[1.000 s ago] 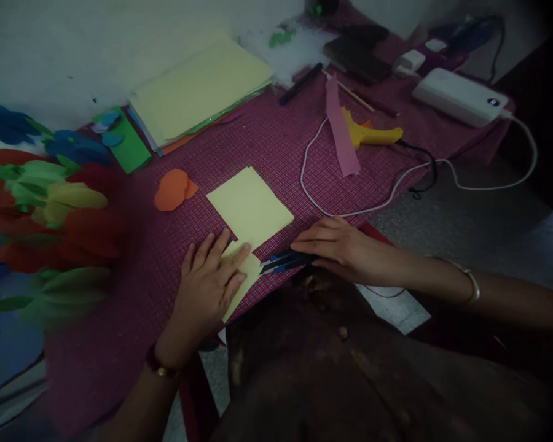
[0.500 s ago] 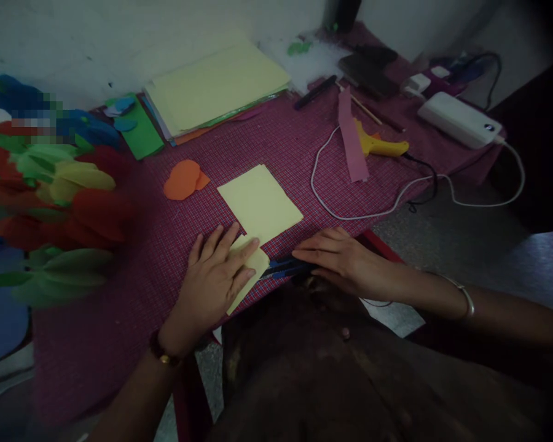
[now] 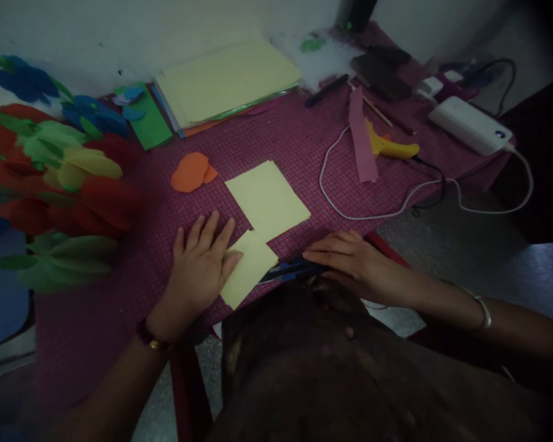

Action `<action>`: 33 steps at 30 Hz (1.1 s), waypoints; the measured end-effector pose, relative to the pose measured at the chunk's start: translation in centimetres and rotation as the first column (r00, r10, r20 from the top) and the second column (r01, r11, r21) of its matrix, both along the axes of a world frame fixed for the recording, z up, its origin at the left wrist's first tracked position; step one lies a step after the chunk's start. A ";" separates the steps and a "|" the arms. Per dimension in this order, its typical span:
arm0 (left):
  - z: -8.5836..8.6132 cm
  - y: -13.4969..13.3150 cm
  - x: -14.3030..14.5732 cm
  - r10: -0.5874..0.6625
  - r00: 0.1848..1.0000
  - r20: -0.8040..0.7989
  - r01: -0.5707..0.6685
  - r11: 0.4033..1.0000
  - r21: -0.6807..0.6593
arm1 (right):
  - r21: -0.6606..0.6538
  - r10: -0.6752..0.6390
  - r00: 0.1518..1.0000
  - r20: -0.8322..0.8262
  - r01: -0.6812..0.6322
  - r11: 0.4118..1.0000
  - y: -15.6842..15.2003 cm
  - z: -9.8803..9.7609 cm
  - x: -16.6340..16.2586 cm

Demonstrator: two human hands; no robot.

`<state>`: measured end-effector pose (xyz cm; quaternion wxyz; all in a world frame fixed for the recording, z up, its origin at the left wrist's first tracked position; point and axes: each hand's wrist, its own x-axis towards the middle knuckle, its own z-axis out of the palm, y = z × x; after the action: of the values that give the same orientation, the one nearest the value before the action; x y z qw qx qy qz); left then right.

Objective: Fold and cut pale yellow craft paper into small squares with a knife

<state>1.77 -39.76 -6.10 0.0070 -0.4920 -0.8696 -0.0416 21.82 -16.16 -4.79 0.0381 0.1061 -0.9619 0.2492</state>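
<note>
My left hand (image 3: 200, 270) lies flat and open on the cloth, fingers spread, its thumb on the edge of a small yellow paper piece (image 3: 249, 267). That piece overlaps the lower corner of a larger yellow paper square (image 3: 270, 199), which seems to be more than one sheet. My right hand (image 3: 343, 261) is at the table's front edge, fingers together over the right end of dark blue-and-black scissors (image 3: 290, 269). The thumb and the scissors' handles are mostly hidden beneath that hand. The scissors' other end points left, towards the small paper piece.
Orange paper cutouts (image 3: 191, 172) lie left of the square. Paper flowers (image 3: 74, 166) stand at far left. Behind are a yellow sheet stack (image 3: 230, 80) and green paper (image 3: 152, 123). A pink strip (image 3: 363, 138), yellow glue gun (image 3: 394, 148), white cable (image 3: 322, 178) and power bank (image 3: 472, 126) are right.
My left hand has slid left off the small yellow piece, uncovering most of it. My right hand stays over the scissors. The whole view has shifted slightly.
</note>
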 end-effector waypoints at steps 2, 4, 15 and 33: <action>-0.2 0.0 0.1 0.017 1.000 0.005 -0.017 1.000 -0.025 | 0.005 -0.015 1.000 0.003 0.015 1.000 -0.3 0.0 -0.1; -0.3 0.1 0.4 0.026 1.000 0.011 -0.026 0.999 -0.031 | 0.008 -0.017 1.000 0.003 0.017 1.000 -0.9 0.1 -0.3; 0.0 0.1 0.6 0.029 1.000 -0.003 -0.029 0.999 -0.032 | 0.018 0.040 0.998 0.041 -0.041 0.999 -1.5 0.5 -0.3; -0.1 0.1 0.7 0.031 0.999 0.028 -0.031 0.999 0.013 | 0.004 0.063 0.998 0.028 -0.063 0.998 -4.0 0.5 -1.8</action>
<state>2.50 -39.70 -6.20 -0.0012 -0.4779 -0.8768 -0.0539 20.06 -20.16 -4.24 0.0163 0.1330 -0.9591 0.2492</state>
